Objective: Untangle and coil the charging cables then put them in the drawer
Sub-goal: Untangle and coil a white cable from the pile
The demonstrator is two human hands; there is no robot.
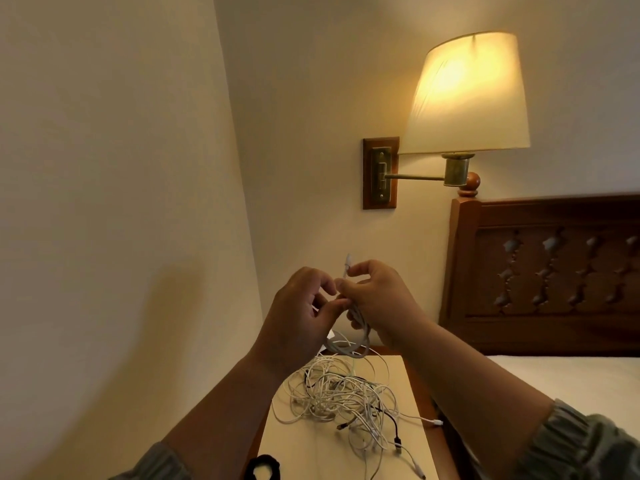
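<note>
A tangled heap of white and black charging cables (346,396) lies on the pale top of a bedside table (311,445). Both hands are raised above it. My right hand (375,299) pinches a white cable (356,336) just below its plug, which sticks up between the fingers. The cable hangs down in a few loose loops from that hand. My left hand (304,306) has its fingers curled at the same cable, fingertips meeting the right hand's. The drawer is not visible.
A black coiled item (263,467) lies at the table's near edge. A lit wall lamp (467,95) on a brass arm hangs above. A wooden headboard (547,271) and a white bed (568,379) stand to the right. Walls close in at left and behind.
</note>
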